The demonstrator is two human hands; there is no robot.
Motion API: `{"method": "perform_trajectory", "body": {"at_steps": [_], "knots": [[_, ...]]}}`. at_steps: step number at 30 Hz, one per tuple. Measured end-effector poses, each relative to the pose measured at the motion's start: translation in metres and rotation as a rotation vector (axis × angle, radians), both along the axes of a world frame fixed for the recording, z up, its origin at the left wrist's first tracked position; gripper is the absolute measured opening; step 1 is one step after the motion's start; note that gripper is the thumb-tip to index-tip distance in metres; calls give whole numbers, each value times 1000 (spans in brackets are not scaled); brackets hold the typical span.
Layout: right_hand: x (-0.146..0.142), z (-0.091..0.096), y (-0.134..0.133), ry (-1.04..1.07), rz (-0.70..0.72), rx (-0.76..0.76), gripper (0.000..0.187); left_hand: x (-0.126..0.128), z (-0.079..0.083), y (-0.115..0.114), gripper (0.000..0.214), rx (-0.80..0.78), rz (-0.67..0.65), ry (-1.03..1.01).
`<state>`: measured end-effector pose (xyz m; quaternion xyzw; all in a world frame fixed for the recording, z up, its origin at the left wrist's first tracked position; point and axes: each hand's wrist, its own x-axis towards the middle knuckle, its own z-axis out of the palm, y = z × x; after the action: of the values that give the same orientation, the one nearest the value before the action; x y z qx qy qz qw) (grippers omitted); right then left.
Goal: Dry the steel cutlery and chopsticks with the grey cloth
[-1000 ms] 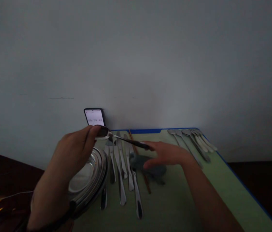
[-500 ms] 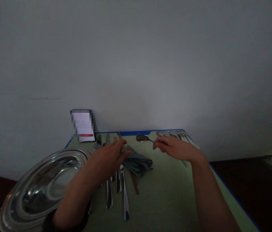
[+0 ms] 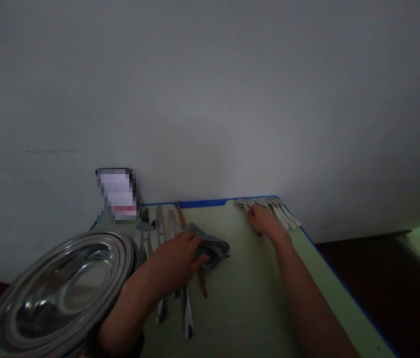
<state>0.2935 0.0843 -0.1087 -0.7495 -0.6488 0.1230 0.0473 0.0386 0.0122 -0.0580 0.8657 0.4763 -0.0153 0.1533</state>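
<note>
At the back right of the table, my right hand (image 3: 264, 219) is closed on a metal spoon (image 3: 247, 208), laying it against other spoons. Just right of that hand are white-looking handles of several spoons and forks (image 3: 286, 217) in a row. My left hand (image 3: 182, 253) rests on the left end of a crumpled grey-green checked cloth (image 3: 215, 249), thumb apart from the fingers. Beneath and left of this hand lie several metal table knives (image 3: 160, 219), partly hidden by the forearm. A pair of brown chopsticks (image 3: 203, 286) runs under the cloth and the left hand.
Large nested metal basins (image 3: 58, 293) stand at the front left. A phone or tablet (image 3: 118, 194) with a blurred screen leans against the grey wall (image 3: 210, 99) at the back left. The pale green table (image 3: 239, 313) has a blue edge.
My right hand has carried the spoon back and lowered it to the spoons by the wall. My left hand has come down onto the cloth. The view has shifted slightly.
</note>
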Motion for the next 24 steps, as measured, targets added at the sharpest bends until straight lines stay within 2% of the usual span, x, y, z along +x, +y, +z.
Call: {"method": "perform_trajectory", "body": {"at_steps": [4,8,12,24], "knots": [[-8,-10,3,-11,-47,44,31,-2,-4,2,32,-11,-18,-19],[-2,-6,2,-29,-79,87,30,-10,-2,4,33,8,20,-17],[2,-3,1,-50,-110,105,32,-13,0,3,33,6,3,-7],[-1,-16,0,-91,-87,18,28,-18,4,3,35,-34,41,-32]]}}
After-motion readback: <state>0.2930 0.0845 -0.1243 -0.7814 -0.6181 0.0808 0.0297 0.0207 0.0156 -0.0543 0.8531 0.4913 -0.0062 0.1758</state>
